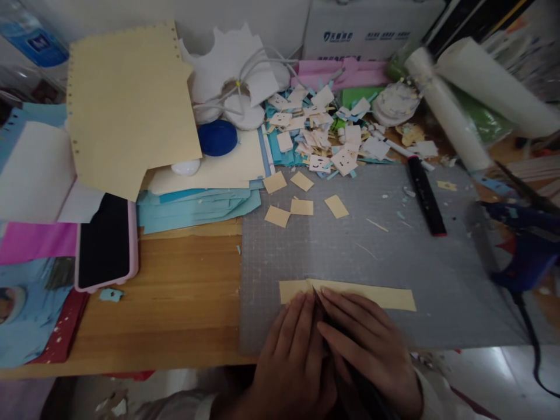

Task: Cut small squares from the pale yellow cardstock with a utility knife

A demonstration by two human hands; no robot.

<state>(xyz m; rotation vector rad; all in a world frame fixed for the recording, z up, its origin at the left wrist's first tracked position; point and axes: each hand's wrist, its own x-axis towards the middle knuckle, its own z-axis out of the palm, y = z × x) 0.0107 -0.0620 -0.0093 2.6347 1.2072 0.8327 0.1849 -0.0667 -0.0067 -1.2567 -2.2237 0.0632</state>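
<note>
A strip of pale yellow paper lies crosswise near the front of the grey cutting mat. My left hand has its fingers together, pressing on the strip's left part. Opposite it, my right hand is curled around a dark pointed blade, whose tip crosses the strip between both hands. The blade's handle is hidden, so I cannot tell whether it is a knife or scissors. Beyond the strip, several small yellow paper rectangles are scattered on the mat.
A heap of small paper cutouts with drawn faces covers the mat's back edge. To the right are a black marker and a blue glue gun. Leftward, a phone, blue paper sheets and a large yellow sheet lie on the wooden table.
</note>
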